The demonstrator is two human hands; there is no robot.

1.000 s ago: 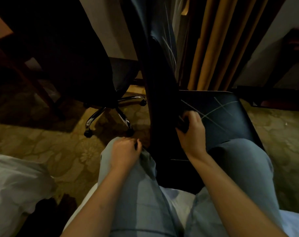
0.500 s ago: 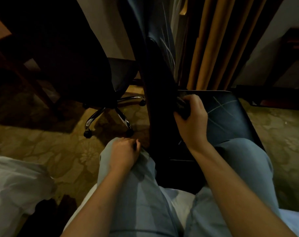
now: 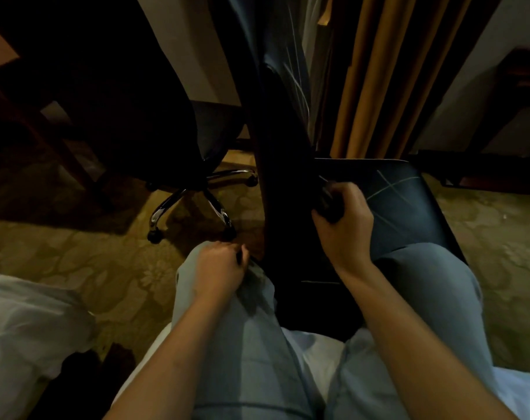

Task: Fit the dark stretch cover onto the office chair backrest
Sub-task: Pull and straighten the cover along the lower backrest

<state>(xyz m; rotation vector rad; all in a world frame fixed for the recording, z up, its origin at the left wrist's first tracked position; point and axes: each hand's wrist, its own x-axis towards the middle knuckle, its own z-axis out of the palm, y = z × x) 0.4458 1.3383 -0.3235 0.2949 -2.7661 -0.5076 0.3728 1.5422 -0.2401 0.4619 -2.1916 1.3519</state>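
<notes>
Pull-down stage, I'd say: the cover (image 3: 275,50) sits over the backrest (image 3: 283,183), and the right hand (image 3: 345,225) has its fingers curled tight on the bunched bottom of it by the seat (image 3: 409,207). The left hand (image 3: 218,268) is curled on the knee, can't tell if it's holding anything. Next: tug it down evenly.

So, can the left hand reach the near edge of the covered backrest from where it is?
Probably yes. The left hand rests on the knee right beside the backrest edge, with nothing between them. Its curled fingers may hold something small and dark, which I cannot make out.
</notes>
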